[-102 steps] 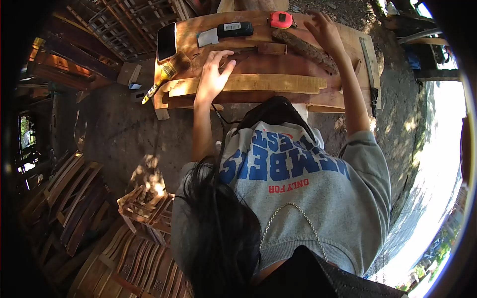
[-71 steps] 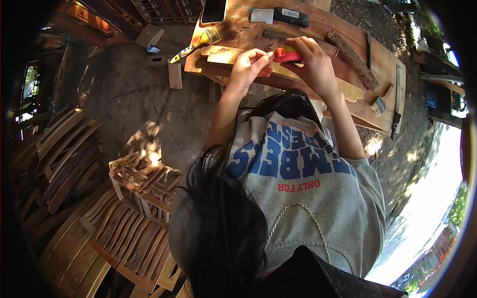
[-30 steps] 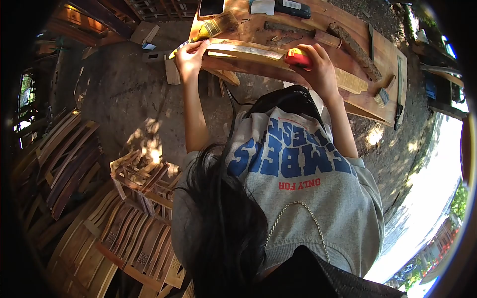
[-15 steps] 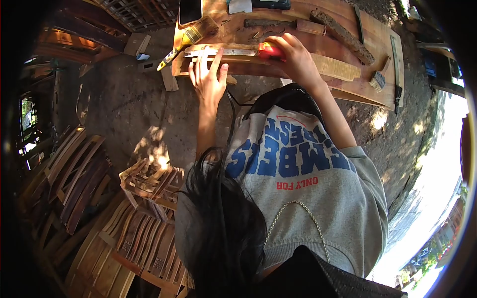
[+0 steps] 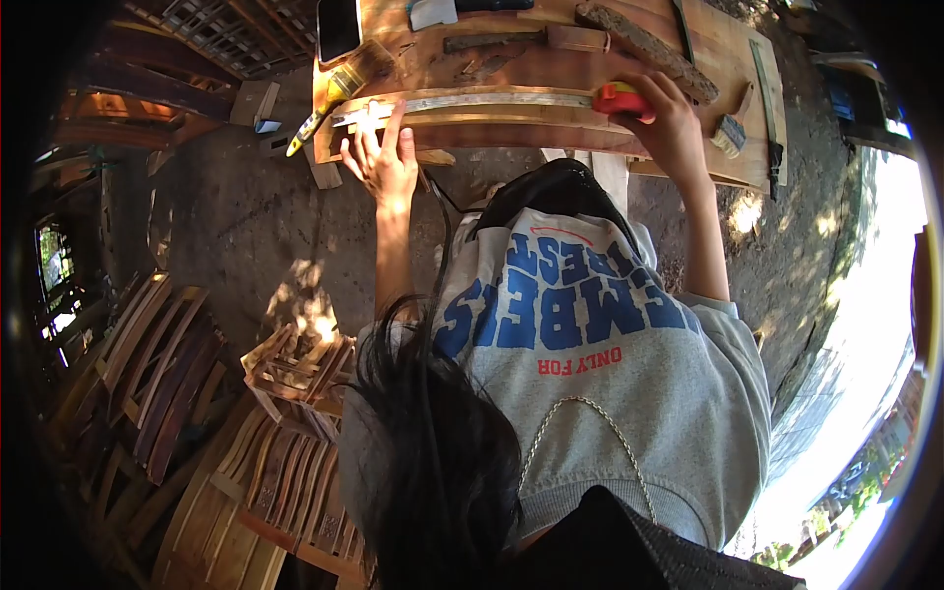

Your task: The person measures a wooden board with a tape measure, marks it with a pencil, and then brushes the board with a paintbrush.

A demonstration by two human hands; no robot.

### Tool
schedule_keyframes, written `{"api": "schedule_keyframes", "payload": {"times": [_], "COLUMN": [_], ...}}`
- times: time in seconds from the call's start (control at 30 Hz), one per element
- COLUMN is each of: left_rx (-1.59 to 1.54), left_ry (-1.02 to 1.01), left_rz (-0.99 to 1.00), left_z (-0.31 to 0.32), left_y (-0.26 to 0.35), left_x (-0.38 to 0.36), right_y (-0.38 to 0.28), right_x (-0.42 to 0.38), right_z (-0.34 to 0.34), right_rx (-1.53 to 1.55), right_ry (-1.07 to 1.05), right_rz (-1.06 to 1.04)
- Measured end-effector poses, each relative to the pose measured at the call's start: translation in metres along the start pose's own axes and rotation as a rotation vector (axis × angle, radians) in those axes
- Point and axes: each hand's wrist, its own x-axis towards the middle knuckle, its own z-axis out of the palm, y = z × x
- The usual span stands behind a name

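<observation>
A curved wooden slat (image 5: 511, 116) lies along the near edge of the wooden table (image 5: 723, 29). My right hand (image 5: 675, 123) is closed around a red tape measure (image 5: 619, 99) at the slat's right part. Its pale metal blade (image 5: 501, 99) is drawn out leftward along the slat. At the blade's left end, my left hand (image 5: 386, 167) rests with its fingers spread, fingertips touching the blade and slat. Just left of these fingers, a yellow-handled paintbrush (image 5: 339, 88) lies across the table's left edge.
Toward the back lie a phone (image 5: 339, 28), a hammer (image 5: 531, 39) and a rough length of wood (image 5: 644, 49). Another brush (image 5: 730, 133) lies at the right. Curved wooden pieces (image 5: 162, 364) and a small wooden frame (image 5: 300, 369) stand on the ground at lower left.
My right hand has moved right with the tape measure, so more blade is drawn out. My left hand stays at the blade's left end. The view has shifted slightly.
</observation>
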Motion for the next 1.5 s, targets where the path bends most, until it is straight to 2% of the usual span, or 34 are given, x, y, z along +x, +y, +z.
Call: {"api": "schedule_keyframes", "payload": {"times": [0.2, 0.37, 0.47, 0.67, 0.9, 1.1, 1.5], "left_rx": [0.044, 0.106, 0.118, 0.090, 0.009, 0.032, -0.029], "left_ry": [-0.018, -0.046, -0.033, -0.009, 0.032, -0.013, 0.083], "left_rz": [0.020, 0.065, 0.100, 0.111, 0.088, 0.065, 0.080], "left_z": [-0.001, -0.011, -0.010, -0.010, -0.007, -0.009, -0.003], "left_y": [0.001, -0.006, -0.006, -0.004, 0.002, -0.006, 0.003], "left_x": [0.001, 0.003, 0.007, 0.007, 0.007, 0.007, 0.007], "right_y": [0.066, 0.081, 0.085, 0.081, 0.076, 0.071, 0.067], "right_x": [-0.034, -0.050, -0.051, -0.052, -0.052, -0.048, -0.047], "right_z": [-0.053, -0.068, -0.064, -0.058, -0.058, -0.055, -0.049], "right_rx": [-0.057, -0.122, -0.143, -0.303, -0.350, -0.335, -0.383], "right_ry": [0.029, 0.028, 0.063, 0.063, 0.087, 0.074, 0.041], "right_rz": [0.186, 0.274, 0.221, 0.252, 0.214, 0.190, 0.238]}}
